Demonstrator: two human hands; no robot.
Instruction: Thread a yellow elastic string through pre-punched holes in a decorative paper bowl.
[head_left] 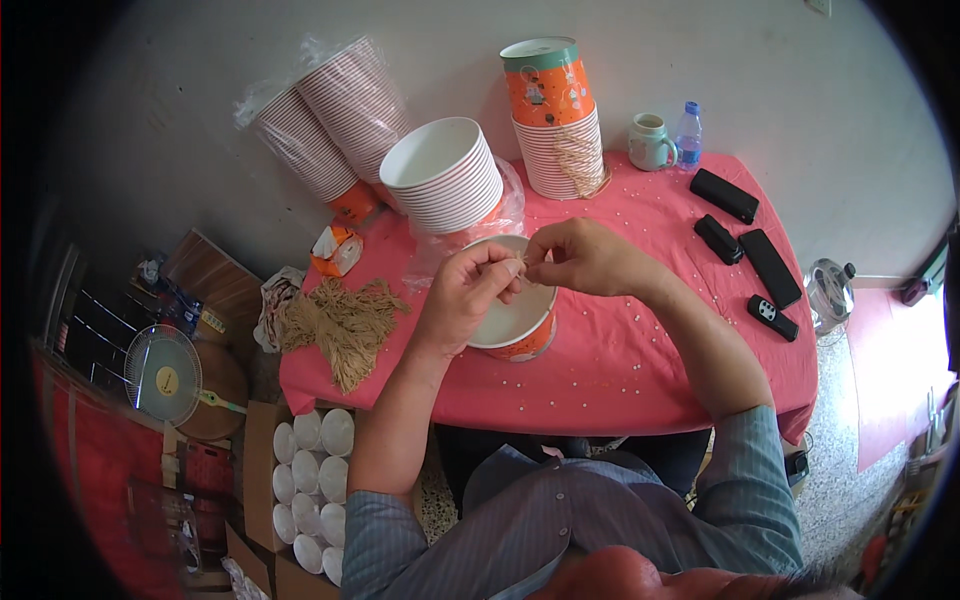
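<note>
My left hand [468, 290] and my right hand [590, 260] meet fingertip to fingertip above an open paper bucket [530, 346]. Both are closed in a pinch. A tiny pale tan bit shows between the fingertips, too small to make out. The bucket is white inside with a printed orange outside, and stands upright near the table's middle; my hands hide part of its rim. Left of it lies a loose bundle of tan, string-like fibres [345, 325]. Just behind, a tilted stack of white-rimmed buckets [445, 180] rests on clear plastic.
Two plastic-wrapped bucket stacks [335, 120] lean at the back left. Another stack [557, 150] has tan strands hanging down its side. A mug [650, 145], water bottle [689, 135] and several black items [770, 268] occupy the right. A carton of white cups [262, 480] sits lower left.
</note>
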